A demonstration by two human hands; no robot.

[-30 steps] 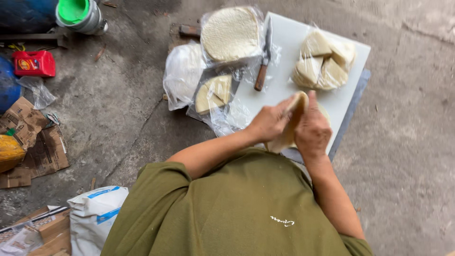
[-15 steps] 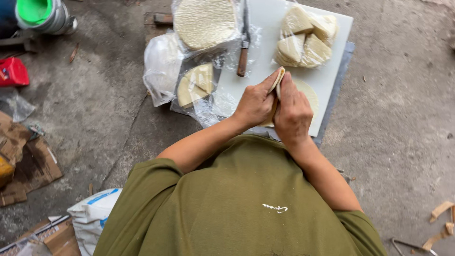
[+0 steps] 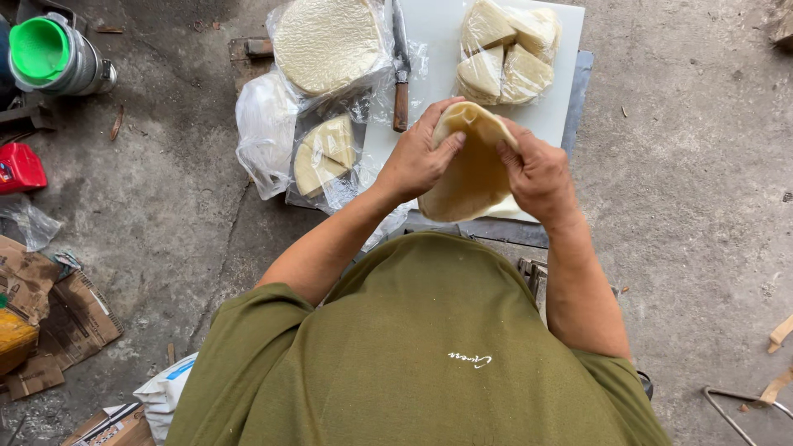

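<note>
Overhead view of your workplace on a rough concrete floor (image 3: 702, 190). Your olive-green shirt (image 3: 421, 355) fills the lower middle of the frame. Ahead of you lies a white cutting board (image 3: 438, 33), resting on a grey support whose edge shows at its right and near sides.

Both forearms reach forward over the near edge of the board. Between your hands you hold a thin, pale tan round sheet (image 3: 471, 169), folded or cupped so that its upper rim arches between your fingers; it hangs above the board's near edge, lifted off the surface. Your left hand (image 3: 417, 157) grips the sheet's left rim, fingers curled over the top edge and thumb pressed to the face. Your right hand (image 3: 537, 173) pinches the right rim, fingers closed on the sheet.

On the far right of the board sits a clear bag of folded wedges (image 3: 508, 49). At the board's left edge a stack of round sheets (image 3: 326, 41) lies in clear plastic, and just below it a smaller bag of wedges (image 3: 324, 153). A knife (image 3: 401, 70) with a wooden handle lies on the board between the stack and the bagged wedges.

Far left: a metal container with a green lid (image 3: 49, 54), a red object (image 3: 18, 168), and torn cardboard (image 3: 58, 318).
</note>
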